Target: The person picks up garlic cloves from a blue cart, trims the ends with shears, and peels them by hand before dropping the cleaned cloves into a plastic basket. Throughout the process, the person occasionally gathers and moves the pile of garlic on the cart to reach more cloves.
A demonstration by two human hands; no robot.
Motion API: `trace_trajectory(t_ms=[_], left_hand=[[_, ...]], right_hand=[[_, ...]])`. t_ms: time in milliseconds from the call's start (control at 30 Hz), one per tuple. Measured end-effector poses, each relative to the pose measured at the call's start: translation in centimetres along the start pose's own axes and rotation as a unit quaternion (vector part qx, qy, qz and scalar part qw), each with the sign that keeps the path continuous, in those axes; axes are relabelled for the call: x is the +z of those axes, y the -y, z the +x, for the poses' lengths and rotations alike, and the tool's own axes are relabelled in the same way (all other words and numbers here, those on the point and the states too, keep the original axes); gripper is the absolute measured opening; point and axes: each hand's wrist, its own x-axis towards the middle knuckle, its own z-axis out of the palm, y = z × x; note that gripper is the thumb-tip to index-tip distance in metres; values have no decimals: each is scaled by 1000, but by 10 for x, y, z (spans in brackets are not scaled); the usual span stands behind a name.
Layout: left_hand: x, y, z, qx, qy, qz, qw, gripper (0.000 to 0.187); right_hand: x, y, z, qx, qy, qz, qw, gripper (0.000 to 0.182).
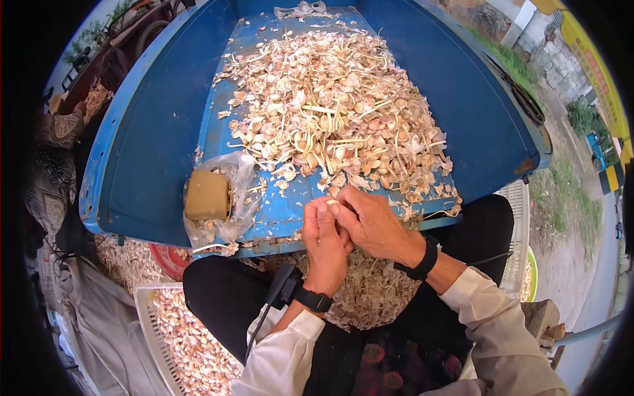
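My left hand [325,243] and my right hand [371,223] meet in front of me, fingertips pinched together on a small pale garlic clove [331,206]. Both hands hover at the near edge of a blue tray [158,132] heaped with garlic cloves, stalks and papery skins [333,109]. Each wrist wears a black band. More skins lie in my lap [370,290] under the hands.
A brownish block in a clear plastic bag [210,196] rests at the tray's near left. A white slatted crate of garlic cloves [181,336] stands by my left knee, a red bowl [168,261] behind it. Another white crate [518,231] is at my right.
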Motion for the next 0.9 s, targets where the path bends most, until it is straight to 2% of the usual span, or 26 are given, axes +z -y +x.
trace_trajectory(t_ms=[67, 100, 133, 167, 233, 267, 333, 367, 433, 467, 600, 667, 700, 767, 833, 900], left_hand=[[0, -2, -3, -19, 10, -29, 999, 23], [1, -4, -4, -47, 13, -90, 995, 23], [-1, -5, -6, -77, 16, -150, 985, 23], [-5, -4, -5, -81, 14, -149, 985, 23], [-14, -4, 0, -118, 81, -259, 955, 21], [-14, -4, 1, -117, 82, -260, 955, 21], [-16, -6, 3, -129, 73, -316, 937, 16], [-20, -8, 4, -127, 71, -318, 937, 16], [-28, -11, 8, -101, -1, -325, 940, 11], [-29, -13, 10, -100, -1, -329, 939, 11], [-38, -20, 14, -42, -61, -281, 957, 14], [-46, -12, 17, -48, -64, -247, 966, 19], [-48, -10, 17, -57, -63, -216, 973, 24], [-46, -7, 18, -63, -66, -193, 977, 30], [-37, -10, 17, -67, -120, -135, 981, 32], [-40, -9, 19, -80, -104, -115, 985, 35]], right_hand=[[-2, -10, -3, 1, 9, 33, 999, 20], [-3, -12, -2, -3, 17, 67, 998, 20], [-5, -8, -1, 41, 46, 136, 989, 18], [-4, -8, -2, 44, 46, 138, 988, 18], [-3, -6, 0, 46, 35, 132, 990, 21], [-5, -4, 0, 45, 35, 131, 990, 21], [-11, -1, -2, 13, -22, 21, 999, 14], [-16, -8, -2, 12, -18, 20, 1000, 14], [-34, -29, 0, -96, 48, -160, 981, 10], [-41, -35, 2, -22, 96, -179, 979, 14], [-19, -45, 24, -49, 66, -104, 991, 11], [0, -33, 30, -12, 64, -202, 977, 9], [6, -34, 35, -13, 66, -200, 978, 9], [14, -40, 43, 37, 63, -282, 957, 9], [12, -44, 42, 33, 60, -277, 958, 11], [7, -44, 43, 54, 61, -202, 976, 12]])
